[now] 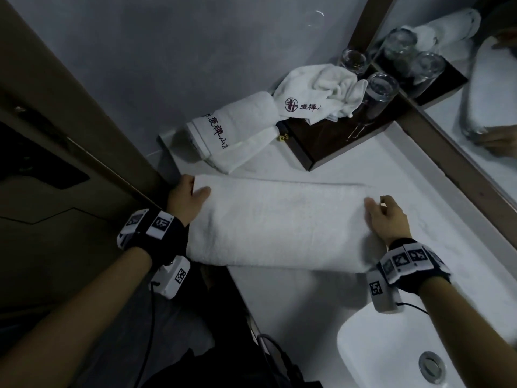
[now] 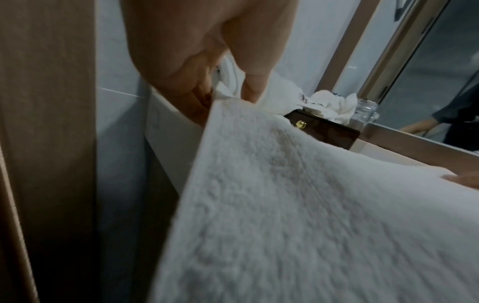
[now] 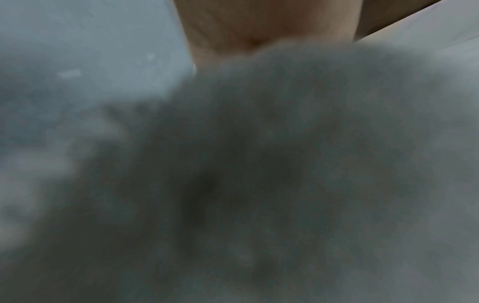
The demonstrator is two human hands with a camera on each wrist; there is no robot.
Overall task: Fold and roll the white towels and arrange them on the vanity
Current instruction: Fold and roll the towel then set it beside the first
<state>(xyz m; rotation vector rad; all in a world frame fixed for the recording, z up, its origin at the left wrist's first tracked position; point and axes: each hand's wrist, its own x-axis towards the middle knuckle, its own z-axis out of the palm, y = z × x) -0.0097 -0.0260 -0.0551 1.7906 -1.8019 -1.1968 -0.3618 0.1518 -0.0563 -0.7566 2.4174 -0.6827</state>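
Left hand: the left hand grips the far-left corner of the folded bath towel, thumb on top and fingers tucked under the edge; the left wrist view shows the pinch, which looks meant to keep the layers aligned.
Right hand: the right hand is at the towel's right end, thumb lying on the cloth; whether its fingers curl round the edge I cannot tell, as the right wrist view is filled with blurred terry.
Hands together: set at opposite ends of the towel, probably to hold it taut and square for the next fold or roll.
Folded bath towel: flat on the white table, a long band, its left end overhanging the table edge.
Behind the towel: a folded logo towel leans against the dark wooden box; a crumpled logo cloth lies on the box beside drinking glasses.
Right of the towel: the sink basin.
Judgement: folding done, rolling not yet begun.
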